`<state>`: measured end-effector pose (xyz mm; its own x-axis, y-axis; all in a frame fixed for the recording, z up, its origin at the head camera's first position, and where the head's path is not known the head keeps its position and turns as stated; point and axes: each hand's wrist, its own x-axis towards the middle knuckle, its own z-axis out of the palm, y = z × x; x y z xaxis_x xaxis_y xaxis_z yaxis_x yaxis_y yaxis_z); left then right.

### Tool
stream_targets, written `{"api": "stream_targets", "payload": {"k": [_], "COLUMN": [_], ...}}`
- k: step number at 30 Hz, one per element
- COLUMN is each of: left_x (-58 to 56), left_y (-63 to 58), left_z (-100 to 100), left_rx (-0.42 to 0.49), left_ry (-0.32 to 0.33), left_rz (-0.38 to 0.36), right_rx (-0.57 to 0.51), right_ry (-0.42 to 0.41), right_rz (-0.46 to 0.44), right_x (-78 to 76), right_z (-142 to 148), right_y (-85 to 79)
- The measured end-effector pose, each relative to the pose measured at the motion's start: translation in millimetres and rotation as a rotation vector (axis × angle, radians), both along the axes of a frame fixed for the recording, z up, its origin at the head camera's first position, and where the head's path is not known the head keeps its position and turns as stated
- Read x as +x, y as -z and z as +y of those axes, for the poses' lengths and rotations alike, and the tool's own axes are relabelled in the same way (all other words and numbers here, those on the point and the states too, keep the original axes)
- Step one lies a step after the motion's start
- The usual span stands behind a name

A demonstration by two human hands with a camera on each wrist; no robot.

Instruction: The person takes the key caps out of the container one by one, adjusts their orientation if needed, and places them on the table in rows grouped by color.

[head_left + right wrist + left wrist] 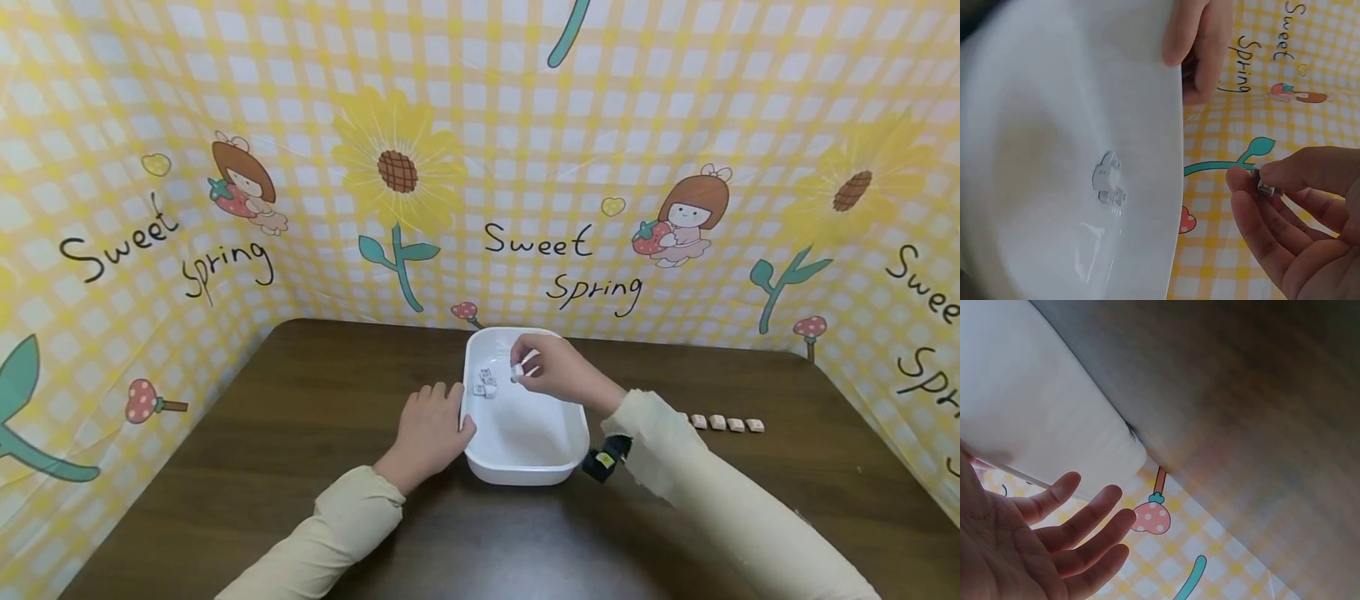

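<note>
A white rectangular tub [525, 429] stands on the table. Inside it, toward the left side, lies a small cluster of white keycaps [485, 383], also visible in the right wrist view. My right hand [553, 367] is over the tub's far right part and pinches one keycap [1266, 186] between thumb and fingertips. At the tub's left side is my left hand [431, 425], its thumb touching the rim. The left wrist view shows the fingers [1088, 528] of that hand loosely spread beside the outer wall.
On the dark wooden table [315, 383], a row of keycaps [717, 422] lies to the right, partly hidden by my right sleeve. A black device [600, 464] with a green-yellow mark shows at the right wrist. A yellow checked cloth [525, 167] hangs around the table.
</note>
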<state>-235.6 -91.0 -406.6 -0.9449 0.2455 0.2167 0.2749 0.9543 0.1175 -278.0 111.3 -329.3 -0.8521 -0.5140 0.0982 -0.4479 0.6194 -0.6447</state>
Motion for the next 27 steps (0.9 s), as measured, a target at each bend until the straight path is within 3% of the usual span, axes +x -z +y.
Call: {"api": "stream_targets", "payload": {"k": [10, 19, 27], "left_x": [1.5, 0.9, 2.4], "left_y": [-0.3, 1.7, -1.2], "left_z": [-0.3, -0.1, 0.1], "left_rx": [0.006, 0.006, 0.013], "left_ry": [0.003, 0.003, 0.001], "left_rz": [0.008, 0.008, 0.003], "right_rx": [-0.105, -0.180, -0.137], "right_ry": [0.017, 0.045, 0.115], "right_rz": [-0.049, -0.061, -0.036], "right_x": [31.7, 37.9, 41.6], "right_z": [39.4, 90.5, 151.1], "right_y": [2.0, 14.5, 30.8]}}
